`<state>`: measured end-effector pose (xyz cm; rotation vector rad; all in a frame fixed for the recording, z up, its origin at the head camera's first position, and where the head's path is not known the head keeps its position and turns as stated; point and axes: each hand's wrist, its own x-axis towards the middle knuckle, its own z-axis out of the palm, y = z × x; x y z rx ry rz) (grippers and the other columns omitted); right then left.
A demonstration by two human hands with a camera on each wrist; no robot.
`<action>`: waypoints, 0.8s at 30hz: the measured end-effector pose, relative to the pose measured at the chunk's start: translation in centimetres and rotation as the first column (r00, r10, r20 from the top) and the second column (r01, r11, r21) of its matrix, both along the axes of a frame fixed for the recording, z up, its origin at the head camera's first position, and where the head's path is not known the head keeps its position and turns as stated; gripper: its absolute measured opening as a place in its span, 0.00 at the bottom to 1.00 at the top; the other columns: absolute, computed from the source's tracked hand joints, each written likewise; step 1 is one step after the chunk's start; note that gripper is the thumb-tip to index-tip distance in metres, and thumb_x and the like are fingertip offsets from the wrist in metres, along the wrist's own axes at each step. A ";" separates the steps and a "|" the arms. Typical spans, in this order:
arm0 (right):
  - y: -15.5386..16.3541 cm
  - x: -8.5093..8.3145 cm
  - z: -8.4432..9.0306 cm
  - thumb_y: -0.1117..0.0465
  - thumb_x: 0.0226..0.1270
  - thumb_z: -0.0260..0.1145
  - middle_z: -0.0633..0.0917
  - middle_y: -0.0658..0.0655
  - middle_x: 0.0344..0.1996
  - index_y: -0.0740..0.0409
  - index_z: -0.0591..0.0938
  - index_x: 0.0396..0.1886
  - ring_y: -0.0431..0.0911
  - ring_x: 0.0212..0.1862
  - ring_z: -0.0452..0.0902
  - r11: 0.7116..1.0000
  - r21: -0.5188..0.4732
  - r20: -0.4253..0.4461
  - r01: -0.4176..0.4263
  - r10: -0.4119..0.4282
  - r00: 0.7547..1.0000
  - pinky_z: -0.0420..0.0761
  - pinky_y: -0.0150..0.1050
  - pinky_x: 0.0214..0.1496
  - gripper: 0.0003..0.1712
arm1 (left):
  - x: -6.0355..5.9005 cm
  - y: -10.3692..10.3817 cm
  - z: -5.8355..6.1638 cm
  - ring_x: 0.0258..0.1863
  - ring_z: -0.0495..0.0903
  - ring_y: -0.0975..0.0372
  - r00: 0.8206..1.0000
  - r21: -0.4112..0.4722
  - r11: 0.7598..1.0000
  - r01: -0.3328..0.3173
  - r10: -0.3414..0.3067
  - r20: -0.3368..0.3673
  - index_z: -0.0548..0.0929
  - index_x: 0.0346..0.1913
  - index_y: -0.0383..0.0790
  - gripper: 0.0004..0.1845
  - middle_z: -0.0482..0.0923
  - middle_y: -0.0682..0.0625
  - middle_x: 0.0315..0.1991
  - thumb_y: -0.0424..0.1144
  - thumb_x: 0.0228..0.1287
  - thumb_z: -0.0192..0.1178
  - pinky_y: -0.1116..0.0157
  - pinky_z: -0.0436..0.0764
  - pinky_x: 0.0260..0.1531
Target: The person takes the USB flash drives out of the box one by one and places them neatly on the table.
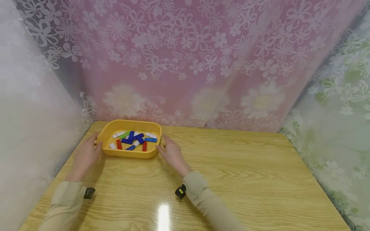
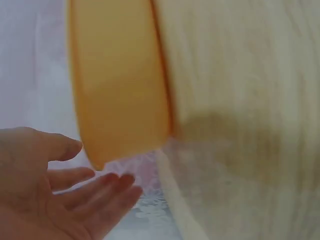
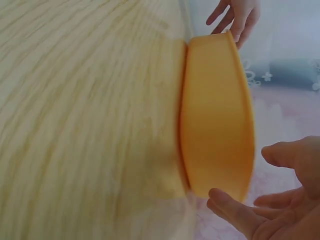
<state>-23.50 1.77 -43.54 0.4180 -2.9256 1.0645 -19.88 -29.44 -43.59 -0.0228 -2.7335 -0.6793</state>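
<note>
Left hand's grip (image 1: 86,156) and right hand's grip (image 1: 172,154) stand wide at opposite ends of the yellow rounded plastic tray (image 1: 127,153) of small multicoloured sticks (image 1: 131,135), far left on the table (image 1: 231,173); step judged tray positioning, next calling for even two-sided pressure

No lettering, label, brand or number can be read in any view.

A pink curtain (image 1: 188,64) with white flowers hangs behind the far edge of the wood-grained bench (image 1: 245,173). Pale cloth (image 1: 34,106) hangs left, flowered cloth (image 1: 341,106) right; a bright reflection (image 1: 163,218) lies near.
</note>
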 end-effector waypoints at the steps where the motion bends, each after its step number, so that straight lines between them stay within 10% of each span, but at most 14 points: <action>1: -0.3 -0.1 -0.2 0.51 0.77 0.62 0.83 0.63 0.58 0.62 0.63 0.78 0.53 0.53 0.85 1.000 -0.002 0.000 0.003 -0.003 1.000 0.83 0.47 0.56 0.38 | -0.1 -0.2 -0.2 0.49 0.78 0.30 1.000 -0.012 1.000 0.005 -0.005 0.012 0.65 0.67 0.16 0.25 0.72 0.20 0.58 0.34 0.78 0.50 0.36 0.77 0.45; 8: -1.7 -0.6 -1.3 0.54 0.78 0.60 0.88 0.63 0.46 0.68 0.62 0.77 0.47 0.40 0.85 0.999 -0.032 -0.012 0.011 -0.011 1.000 0.84 0.41 0.45 0.36 | 0.0 -0.4 -1.1 0.39 0.81 0.31 0.999 0.012 1.000 0.003 -0.003 0.035 0.64 0.68 0.16 0.25 0.73 0.20 0.55 0.34 0.80 0.44 0.40 0.79 0.38; 14: -2.0 -0.7 -1.3 0.56 0.78 0.60 0.72 0.51 0.15 0.67 0.59 0.78 0.39 0.16 0.60 0.998 -0.067 0.038 0.016 -0.014 0.999 0.62 0.31 0.20 0.36 | 0.0 -0.2 -1.3 0.16 0.67 0.52 1.000 0.023 1.000 -0.020 0.020 0.024 0.65 0.68 0.16 0.24 0.78 0.20 0.42 0.33 0.79 0.44 0.56 0.67 0.19; 24: -1.6 -0.6 -1.2 0.58 0.78 0.60 0.71 0.51 0.16 0.67 0.60 0.78 0.38 0.16 0.60 0.996 -0.079 0.044 0.037 -0.034 0.998 0.61 0.29 0.18 0.36 | 0.0 0.2 -1.1 0.18 0.70 0.50 0.999 0.046 0.999 -0.027 0.025 0.047 0.65 0.69 0.18 0.25 0.72 0.20 0.57 0.35 0.80 0.44 0.55 0.69 0.20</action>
